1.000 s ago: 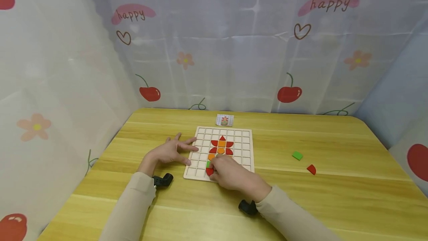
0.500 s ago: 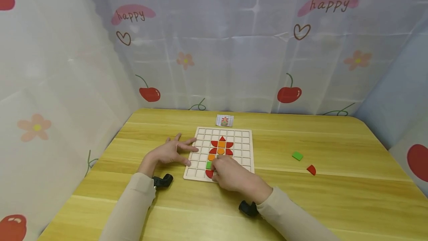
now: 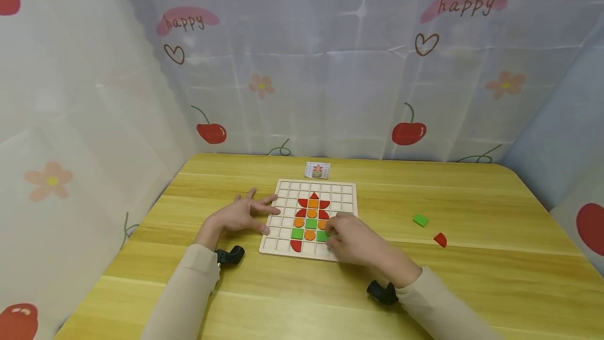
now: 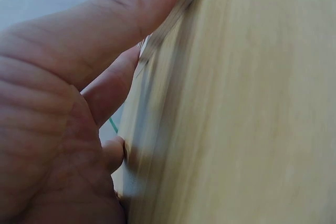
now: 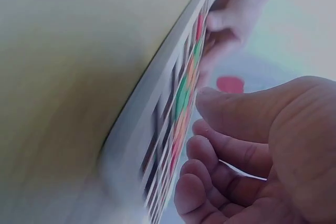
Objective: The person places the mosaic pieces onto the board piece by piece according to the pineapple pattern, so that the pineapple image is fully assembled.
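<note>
In the head view a square wooden grid board [image 3: 286, 215] lies on the table. Its cells bear red, orange and green pieces, among them a green square [image 3: 311, 223], an orange circle [image 3: 309, 235] and a red quarter circle [image 3: 295, 246]. My left hand [image 3: 240, 213] rests at the board's left edge, fingers spread and thumb at the near-left side. Over the board's right part is my right hand [image 3: 354, 237], beside another green square [image 3: 323, 236]. The right wrist view shows its fingers [image 5: 202, 150] loosely curled, thumb apart from them, nothing visible between.
A small picture card [image 3: 317, 170] lies behind the board, showing a coloured figure on a grid. To the right on the table [image 3: 387, 193] are a loose green piece [image 3: 420, 220] and a loose red quarter circle [image 3: 440, 239]. A printed curtain [image 3: 321, 104] hangs behind.
My right hand has shifted right from the board's lower middle, uncovering the orange circle and green squares there. My left hand has stayed at the board's edge.
</note>
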`<state>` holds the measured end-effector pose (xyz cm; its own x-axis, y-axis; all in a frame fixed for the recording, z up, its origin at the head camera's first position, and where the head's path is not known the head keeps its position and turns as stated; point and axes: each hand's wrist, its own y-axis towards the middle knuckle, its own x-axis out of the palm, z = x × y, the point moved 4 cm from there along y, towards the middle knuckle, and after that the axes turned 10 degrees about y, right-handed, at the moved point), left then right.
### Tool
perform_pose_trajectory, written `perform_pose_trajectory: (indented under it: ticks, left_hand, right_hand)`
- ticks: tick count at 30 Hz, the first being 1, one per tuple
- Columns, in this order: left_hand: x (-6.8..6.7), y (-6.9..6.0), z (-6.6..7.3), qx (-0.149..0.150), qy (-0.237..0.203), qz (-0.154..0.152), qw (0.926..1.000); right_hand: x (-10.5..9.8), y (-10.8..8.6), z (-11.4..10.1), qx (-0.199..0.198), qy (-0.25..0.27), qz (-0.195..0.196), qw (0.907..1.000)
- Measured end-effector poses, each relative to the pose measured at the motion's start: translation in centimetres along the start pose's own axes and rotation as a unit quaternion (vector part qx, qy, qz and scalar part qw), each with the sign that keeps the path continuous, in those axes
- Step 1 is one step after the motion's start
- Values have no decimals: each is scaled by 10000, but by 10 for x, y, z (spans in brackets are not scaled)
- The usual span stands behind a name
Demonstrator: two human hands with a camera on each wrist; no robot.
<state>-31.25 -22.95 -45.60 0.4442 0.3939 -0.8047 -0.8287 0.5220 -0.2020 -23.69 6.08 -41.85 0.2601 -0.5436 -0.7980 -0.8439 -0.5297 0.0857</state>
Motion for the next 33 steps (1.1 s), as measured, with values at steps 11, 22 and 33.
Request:
perform_pose_trajectory:
  ticks: [11,22,33]
  left_hand:
    - [1,-1,-5,-83,33,-21,10000]
    - [1,-1,-1,-44,-116,-9,9999]
    - [0,0,1,-58,-40,9,10000]
  right_hand:
    - [-44,-32,46,429,135,341,9984]
    - [-75,-57,101,717,-8,667,9952]
    - [-99,-70,137,1344,-426,861,9863]
